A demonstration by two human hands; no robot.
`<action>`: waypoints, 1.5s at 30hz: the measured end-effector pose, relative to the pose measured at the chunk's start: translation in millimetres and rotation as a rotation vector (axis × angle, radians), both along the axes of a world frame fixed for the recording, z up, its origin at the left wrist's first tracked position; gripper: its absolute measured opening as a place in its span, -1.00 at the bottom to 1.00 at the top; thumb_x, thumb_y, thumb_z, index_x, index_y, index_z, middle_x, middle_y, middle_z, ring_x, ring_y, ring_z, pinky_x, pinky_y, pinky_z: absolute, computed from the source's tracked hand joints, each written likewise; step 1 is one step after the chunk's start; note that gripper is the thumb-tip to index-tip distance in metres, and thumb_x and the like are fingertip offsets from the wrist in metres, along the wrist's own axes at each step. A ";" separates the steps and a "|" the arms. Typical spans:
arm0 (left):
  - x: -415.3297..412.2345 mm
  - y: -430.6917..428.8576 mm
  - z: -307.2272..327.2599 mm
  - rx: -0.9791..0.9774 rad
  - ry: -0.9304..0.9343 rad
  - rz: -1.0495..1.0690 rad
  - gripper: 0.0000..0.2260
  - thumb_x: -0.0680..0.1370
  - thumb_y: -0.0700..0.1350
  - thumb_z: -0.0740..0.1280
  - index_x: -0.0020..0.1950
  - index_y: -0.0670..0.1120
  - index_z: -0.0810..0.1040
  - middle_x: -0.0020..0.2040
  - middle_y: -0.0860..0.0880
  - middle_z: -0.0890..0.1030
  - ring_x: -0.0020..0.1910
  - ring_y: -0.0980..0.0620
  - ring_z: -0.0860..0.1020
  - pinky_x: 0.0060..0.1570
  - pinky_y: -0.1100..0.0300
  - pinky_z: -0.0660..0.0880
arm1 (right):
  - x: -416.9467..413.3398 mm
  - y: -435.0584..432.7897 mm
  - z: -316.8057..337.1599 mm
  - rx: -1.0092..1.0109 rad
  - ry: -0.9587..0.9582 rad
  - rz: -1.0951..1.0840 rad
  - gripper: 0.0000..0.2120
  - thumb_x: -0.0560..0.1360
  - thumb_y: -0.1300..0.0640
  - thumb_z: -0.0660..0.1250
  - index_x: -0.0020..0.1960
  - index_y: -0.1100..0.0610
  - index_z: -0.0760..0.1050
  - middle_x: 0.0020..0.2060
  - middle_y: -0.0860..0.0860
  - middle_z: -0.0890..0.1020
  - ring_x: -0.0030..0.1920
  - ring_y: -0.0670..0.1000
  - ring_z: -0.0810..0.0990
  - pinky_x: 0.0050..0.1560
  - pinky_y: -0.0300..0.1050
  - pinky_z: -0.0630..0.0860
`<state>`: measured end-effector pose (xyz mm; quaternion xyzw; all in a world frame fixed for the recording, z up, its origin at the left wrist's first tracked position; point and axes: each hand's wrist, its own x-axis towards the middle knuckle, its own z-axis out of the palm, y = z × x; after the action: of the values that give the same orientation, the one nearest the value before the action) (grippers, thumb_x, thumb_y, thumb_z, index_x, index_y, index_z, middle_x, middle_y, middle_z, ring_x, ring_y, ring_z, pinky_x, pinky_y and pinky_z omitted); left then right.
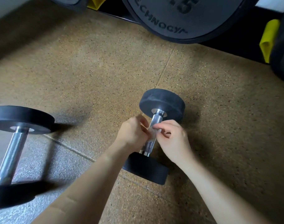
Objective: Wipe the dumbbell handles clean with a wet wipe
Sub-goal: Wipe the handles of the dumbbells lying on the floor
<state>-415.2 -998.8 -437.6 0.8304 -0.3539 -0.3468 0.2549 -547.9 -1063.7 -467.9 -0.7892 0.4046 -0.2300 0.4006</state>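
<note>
At mid-handle: wet wipe (151,131), pinched between both hands just above the bar.
Left hand (133,132): curled fingers pinch the wipe's left edge.
Right hand (174,139): fingertips pinch its right edge.
Dumbbell (162,101): on the floor (105,70); long axis runs away from the person.
Second dumbbell (12,152): well apart, on the left arm's side.

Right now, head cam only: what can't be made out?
Small translucent wet wipe: head view, mostly covered by fingers of left hand and right hand; contact with the handle unclear.
Knurled chrome handle of centre black rubber dumbbell: head view, middle hidden behind both hands.
Second black rubber dumbbell: head view, cut by left edge, blurred.
Large black weight plate: head view, cut by top edge, lettering partial.
</note>
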 end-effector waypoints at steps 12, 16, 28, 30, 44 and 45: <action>-20.5 81.9 31.0 0.221 0.096 -0.051 0.01 0.15 0.51 0.24 0.51 0.11 0.11 0.43 0.02 0.34 0.38 0.00 0.35 0.32 0.18 0.31 | -2.6 -22.1 -0.7 -0.298 0.134 0.056 -0.90 0.48 0.29 0.36 -0.18 0.22 0.64 -0.20 0.04 0.58 -0.23 0.03 0.57 -0.21 -0.06 0.56; -32.0 87.5 24.0 0.207 0.040 0.064 0.11 0.08 0.53 0.29 0.52 0.09 0.07 0.40 -0.03 0.40 0.37 -0.03 0.39 0.27 0.15 0.35 | -1.3 -2.1 -3.2 -0.218 0.079 0.108 -0.88 0.43 0.21 0.47 -0.04 0.16 0.68 -0.06 -0.01 0.57 -0.15 -0.06 0.56 -0.10 -0.19 0.53; -75.5 67.0 31.8 0.352 -0.422 -0.145 0.14 0.17 0.59 0.11 0.54 0.01 -0.23 0.25 -0.07 0.27 0.28 -0.08 0.37 0.30 0.15 0.28 | -3.0 -22.4 5.7 -0.350 0.134 0.236 -0.86 0.36 0.33 0.45 -0.20 0.11 0.64 -0.27 -0.03 0.67 -0.21 0.04 0.62 -0.12 -0.12 0.52; -79.8 63.8 32.0 0.367 -0.443 -0.160 0.16 0.18 0.60 0.12 0.54 -0.01 -0.26 0.23 -0.09 0.27 0.25 -0.10 0.38 0.29 0.14 0.30 | -3.4 -29.7 4.5 -0.372 0.122 0.131 -0.86 0.36 0.33 0.44 -0.20 0.11 0.63 -0.27 -0.03 0.67 -0.21 0.05 0.62 -0.14 -0.18 0.43; -66.3 68.7 31.3 0.372 -0.333 -0.170 0.17 0.14 0.60 0.09 0.54 0.00 -0.27 0.24 -0.08 0.29 0.23 -0.07 0.45 0.21 0.17 0.36 | -8.0 -28.9 -2.9 -0.425 0.023 0.176 -0.80 0.34 0.43 0.37 -0.18 0.18 0.65 -0.23 0.03 0.66 -0.21 0.07 0.63 -0.14 -0.07 0.53; -64.3 69.6 29.8 0.365 -0.304 -0.156 0.17 0.14 0.60 0.10 0.54 0.00 -0.25 0.25 -0.08 0.29 0.23 -0.07 0.46 0.20 0.16 0.37 | -2.9 -33.4 -1.9 -0.426 0.032 0.134 -0.80 0.35 0.43 0.36 -0.18 0.18 0.65 -0.24 0.03 0.66 -0.22 0.07 0.63 -0.15 -0.10 0.52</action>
<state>-479.5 -929.2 -407.8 0.8755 -0.3824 -0.2948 0.0169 -550.9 -1097.2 -469.8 -0.8846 0.2999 -0.2709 0.2326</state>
